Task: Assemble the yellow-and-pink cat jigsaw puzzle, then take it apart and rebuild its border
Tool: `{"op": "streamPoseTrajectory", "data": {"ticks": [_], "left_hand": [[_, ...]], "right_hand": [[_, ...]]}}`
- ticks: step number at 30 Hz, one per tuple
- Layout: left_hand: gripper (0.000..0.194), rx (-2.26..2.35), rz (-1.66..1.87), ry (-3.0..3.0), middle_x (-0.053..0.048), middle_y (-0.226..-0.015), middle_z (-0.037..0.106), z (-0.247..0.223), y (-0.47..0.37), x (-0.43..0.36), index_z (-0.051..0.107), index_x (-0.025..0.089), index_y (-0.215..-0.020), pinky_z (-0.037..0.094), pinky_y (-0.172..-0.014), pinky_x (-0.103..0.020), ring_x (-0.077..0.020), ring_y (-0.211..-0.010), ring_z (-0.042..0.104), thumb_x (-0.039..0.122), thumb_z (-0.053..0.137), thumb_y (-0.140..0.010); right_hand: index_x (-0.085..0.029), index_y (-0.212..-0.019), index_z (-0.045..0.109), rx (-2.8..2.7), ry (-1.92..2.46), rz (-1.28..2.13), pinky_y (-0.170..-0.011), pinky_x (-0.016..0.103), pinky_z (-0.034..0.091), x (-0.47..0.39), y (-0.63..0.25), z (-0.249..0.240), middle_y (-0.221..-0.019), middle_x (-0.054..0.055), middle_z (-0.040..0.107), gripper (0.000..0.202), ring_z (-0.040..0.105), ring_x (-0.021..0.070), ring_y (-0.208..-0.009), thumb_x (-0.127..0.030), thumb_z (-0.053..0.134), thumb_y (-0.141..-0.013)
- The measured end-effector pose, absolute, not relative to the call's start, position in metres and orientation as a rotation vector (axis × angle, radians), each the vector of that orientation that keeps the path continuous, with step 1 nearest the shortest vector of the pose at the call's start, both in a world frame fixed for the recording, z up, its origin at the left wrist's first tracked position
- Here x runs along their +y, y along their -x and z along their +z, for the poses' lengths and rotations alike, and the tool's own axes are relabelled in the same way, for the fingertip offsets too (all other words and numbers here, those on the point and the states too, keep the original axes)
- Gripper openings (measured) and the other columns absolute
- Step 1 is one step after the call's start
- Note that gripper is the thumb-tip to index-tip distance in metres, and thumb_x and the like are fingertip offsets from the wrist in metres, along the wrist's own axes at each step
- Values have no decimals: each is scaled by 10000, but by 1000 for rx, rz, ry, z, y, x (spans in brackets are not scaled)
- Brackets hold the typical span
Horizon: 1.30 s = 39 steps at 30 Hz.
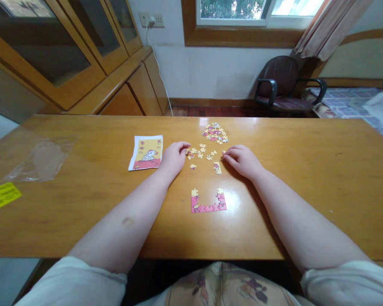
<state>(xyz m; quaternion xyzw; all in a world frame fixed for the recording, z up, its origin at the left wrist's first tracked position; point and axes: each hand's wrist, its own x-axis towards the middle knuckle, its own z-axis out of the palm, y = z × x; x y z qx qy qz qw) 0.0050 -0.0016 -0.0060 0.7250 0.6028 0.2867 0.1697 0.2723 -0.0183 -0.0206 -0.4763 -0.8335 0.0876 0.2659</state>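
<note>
Joined puzzle pieces (208, 208) form a pink U with yellow tips near the table's front. Loose yellow pieces (200, 150) lie between my hands, and a small joined strip (217, 168) rests below them. Farther back is a pile of mixed pieces (215, 133). My left hand (175, 156) rests beside the loose pieces, its bent fingertips close together at their left edge; whether they hold one is hidden. My right hand (241, 160) has thumb and forefinger pinched at a small piece (224, 152) on the right of the group.
A picture sheet (147, 153) with a white animal lies left of my left hand. Farther left are a clear plastic bag (40, 159) and a yellow label (2, 197). Beyond the wooden table (306, 170) stand a cabinet (121, 85) and an armchair (279, 80).
</note>
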Motion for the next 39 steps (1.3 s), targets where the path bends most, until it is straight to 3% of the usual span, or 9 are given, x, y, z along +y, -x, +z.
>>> {"op": "streamPoseTrajectory", "data": {"ticks": [4,16,29,33,39], "left_hand": [[267,1710,783,-2052,-39,-1029,700,-6,-5,-1,684,195,-1002,484,-895,-309,-176,-935,638,118,498,-826],[276,1885,676,-2070,-59,-1042,702,-10,2,2,673,189,-1013,469,-914,-325,-203,-995,625,121,467,-842],[321,1670,681,-2301,-47,-1002,689,-4,-2,-2,697,201,-939,436,-930,-338,-201,-985,587,96,436,-784],[246,1532,580,-2426,-23,-898,692,-1,-6,-9,705,231,-818,432,-878,-360,-216,-924,568,141,487,-746],[183,1802,568,-2336,-38,-903,676,1,-5,-9,688,236,-809,428,-843,-380,-236,-901,562,198,516,-756]], "right_hand": [[-196,-816,697,-2254,1282,246,-802,362,475,-18,-272,-21,-865,83,691,256,605,214,-820,-324,498,-912],[-191,-803,700,-2234,1296,293,-802,353,481,-20,-271,-19,-867,88,685,242,616,213,-829,-305,509,-900],[-204,-826,708,-2238,1271,312,-802,368,472,-20,-270,-18,-872,83,685,230,608,212,-830,-315,518,-893],[-228,-907,719,-2350,1179,342,-840,389,441,-23,-268,-14,-935,72,682,208,595,216,-875,-389,601,-849],[-274,-1026,709,-2453,1141,362,-909,451,392,-28,-265,-8,-1082,72,649,385,549,259,-994,-526,707,-735]]}}
